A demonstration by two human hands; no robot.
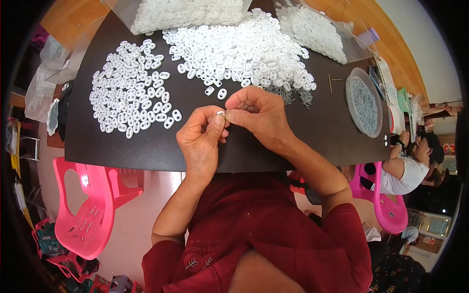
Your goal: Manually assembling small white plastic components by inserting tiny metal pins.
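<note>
My left hand [199, 141] pinches a small white oval plastic piece [221, 113] between thumb and fingers, above the dark table. The thumb and fingertips of my right hand [261, 117] meet at the same piece, pressed together; whatever they hold is hidden. Two loose white pieces lie just beyond my hands. A large heap of white pieces [239, 49] spreads behind them, and a flatter group of white two-holed oval pieces [129, 90] lies to the left. Beside my right hand is a small cluster of thin grey pieces [293, 96].
A round clear tub [349, 97] of small grey pieces stands at the right. Clear bags or bins of white pieces [190, 14] sit at the back. A thin brass-coloured T-shaped tool [331, 84] lies near the tub. Pink chairs [88, 210] flank the table; another person [405, 168] sits right.
</note>
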